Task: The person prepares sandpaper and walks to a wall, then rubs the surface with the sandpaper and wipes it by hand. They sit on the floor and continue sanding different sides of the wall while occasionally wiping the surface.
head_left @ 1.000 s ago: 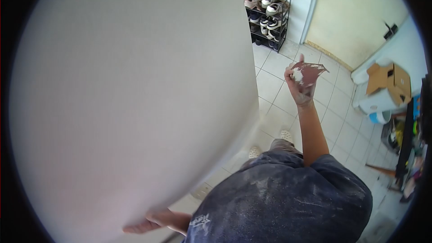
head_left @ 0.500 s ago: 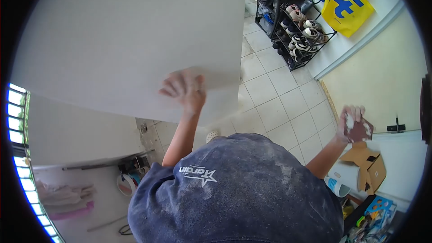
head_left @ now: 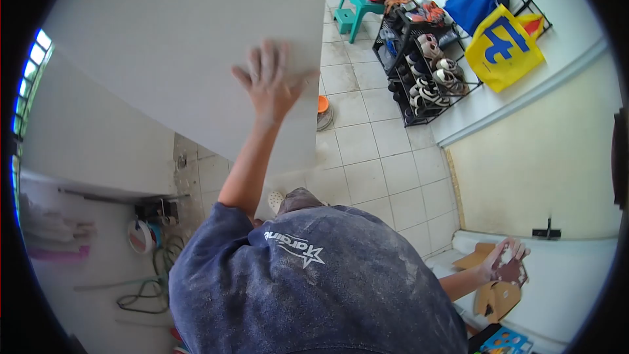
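Note:
My left hand is raised with its fingers spread, its palm towards the large white wall panel. It is slightly blurred and seems to lie flat on the panel near its right edge. Out to the right, my right hand has its fingers wrapped round a reddish-brown piece of sandpaper with white dust patches. A cardboard box stands below that hand. White dust marks the dark blue shirt on my body.
Beyond the panel, a black shoe rack holds several shoes, with a yellow bag hanging beside it. A green stool and an orange-topped container stand on the tiled floor. A green hose lies at lower left.
My left hand has moved up on the panel, its fingers spreading wider. My right hand has come lower with the sandpaper. The view has shifted, showing the stool and orange-topped container.

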Demonstrator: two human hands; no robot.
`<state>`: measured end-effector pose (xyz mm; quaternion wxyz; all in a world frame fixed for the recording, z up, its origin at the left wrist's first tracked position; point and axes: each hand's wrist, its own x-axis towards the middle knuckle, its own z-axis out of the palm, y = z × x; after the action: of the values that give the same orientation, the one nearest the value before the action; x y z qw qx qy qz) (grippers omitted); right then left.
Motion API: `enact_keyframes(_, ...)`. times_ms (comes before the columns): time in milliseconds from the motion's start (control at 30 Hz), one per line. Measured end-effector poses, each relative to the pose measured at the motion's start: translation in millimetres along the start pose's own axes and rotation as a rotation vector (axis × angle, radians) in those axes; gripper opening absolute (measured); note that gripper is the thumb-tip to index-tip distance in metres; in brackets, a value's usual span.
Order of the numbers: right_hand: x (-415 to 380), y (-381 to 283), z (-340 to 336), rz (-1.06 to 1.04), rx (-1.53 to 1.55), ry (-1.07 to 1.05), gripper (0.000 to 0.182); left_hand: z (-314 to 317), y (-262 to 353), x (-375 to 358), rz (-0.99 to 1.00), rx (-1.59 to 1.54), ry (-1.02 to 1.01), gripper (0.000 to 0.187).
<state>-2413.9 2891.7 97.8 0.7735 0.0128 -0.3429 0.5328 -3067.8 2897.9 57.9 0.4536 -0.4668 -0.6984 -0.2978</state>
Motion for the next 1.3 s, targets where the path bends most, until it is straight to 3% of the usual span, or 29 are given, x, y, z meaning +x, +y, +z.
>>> enact_keyframes(67, -3.3, -3.0, -18.9, 0.02, -0.004, -0.073, 0.069, -33.7, -11.8, 58.7, -0.134, 0.011, 0.106, 0.081)
enact_keyframes(167, -1.6, -11.1, -32.7, 0.259, 0.047, -0.108, 0.073, -53.0, -33.4, 92.7, -0.221, -0.049, 0.33, 0.065)
enact_keyframes(200, -3.6, -9.6, -31.7, 0.356, 0.055, -0.107, 0.075, -53.3, -36.9, 85.8, -0.248, -0.032, 0.307, 0.065)
enact_keyframes(267, -10.0, -7.0, -34.6, 0.336, -0.005, -0.061, 0.08, -46.1, -44.6, 64.8, -0.299, 0.005, 0.272, 0.064)
enact_keyframes(333, -21.1, -7.5, -57.7, 0.187, -0.089, 0.069, 0.082, -29.2, -49.9, 13.5, -0.381, 0.048, 0.182, 0.069)
enact_keyframes(400, -19.2, -24.2, -80.2, 0.238, -0.094, 0.01, 0.081, -5.8, -55.2, -56.0, -0.345, 0.059, 0.11, 0.075)
enact_keyframes(500, -17.0, -31.3, -83.3, 0.182, -0.119, 0.006, 0.081, -6.9, -55.8, -91.2, -0.371, 0.06, -0.006, 0.08)
enact_keyframes(633, -6.9, -25.0, -42.7, 0.216, -0.119, 0.083, 0.08, -57.4, -82.3, 32.7, -0.542, 0.051, 0.271, 0.082)
enact_keyframes(667, 2.3, -28.9, -55.7, 0.252, -0.202, -0.002, 0.082, -71.3, -91.5, 63.2, -0.591, 0.02, 0.337, 0.08)
enact_keyframes(733, 4.3, -5.6, -43.5, 0.214, -0.241, 0.135, 0.084, -94.4, -104.3, 108.2, -0.537, -0.03, 0.466, 0.074)
enact_keyframes(833, 6.5, 55.1, -31.6, 0.188, -0.217, 0.317, 0.085, -96.8, -103.1, 117.2, -0.472, 0.003, 0.443, 0.072)
enact_keyframes(867, 5.4, 79.4, -26.2, 0.215, -0.144, 0.385, 0.084, -92.5, -101.6, 106.0, -0.447, 0.027, 0.359, 0.072)
enact_keyframes(933, 2.4, 123.9, -38.6, 0.384, -0.132, 0.249, 0.082, -68.6, -95.3, 47.0, -0.41, 0.048, 0.206, 0.072)
enact_keyframes(1000, -7.7, 171.9, -7.0, 0.512, -0.122, 0.251, 0.083, -36.2, -76.9, -40.0, -0.387, 0.038, 0.039, 0.074)
enact_keyframes(1133, -26.4, 233.4, 32.5, 0.627, -0.358, 0.092, 0.083, -56.7, -20.3, -164.4, -0.674, 0.002, -0.719, 0.077)
enact_keyframes(1200, -27.4, 253.6, 46.4, 0.621, -0.424, 0.043, 0.079, -72.8, -41.3, -176.0, -0.847, 0.17, -0.555, 0.077)
enact_keyframes(1300, -19.0, 270.4, 64.9, 0.637, -0.424, -0.077, 0.07, -102.9, -129.6, -140.8, -0.828, 0.241, -0.083, 0.079)
